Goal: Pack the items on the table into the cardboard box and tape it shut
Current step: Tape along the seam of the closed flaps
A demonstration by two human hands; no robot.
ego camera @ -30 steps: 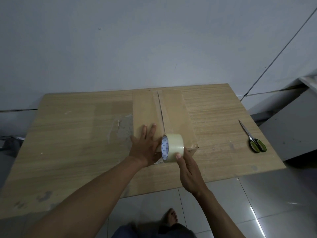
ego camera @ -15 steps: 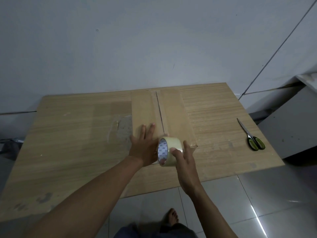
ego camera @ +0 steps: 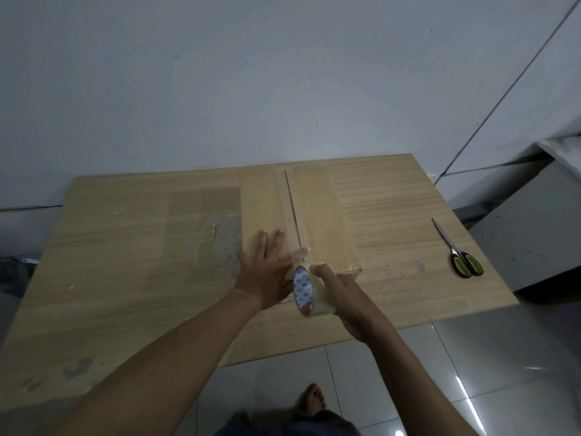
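1. Cardboard box (ego camera: 317, 215) lies closed in the centre of the frame on the wooden table (ego camera: 125, 247); the left hand (ego camera: 264, 272) presses flat on its lid, fingers spread, with the thumb on the tape end beside the seam (ego camera: 290, 199)
2. The right hand (ego camera: 345, 297) grips the tape roll (ego camera: 306, 291) at the near edge of the box, fingers curled around it
3. The clear strip could run crooked, miss the seam or wrinkle if the pull leaves the seam line; the end could peel off if the thumb lifts
4. Compared with one second ago, the roll has come lower in the frame, past the box edge, and more strip is drawn out; the left hand has stayed, and the scissors (ego camera: 456, 250) at the right have not moved
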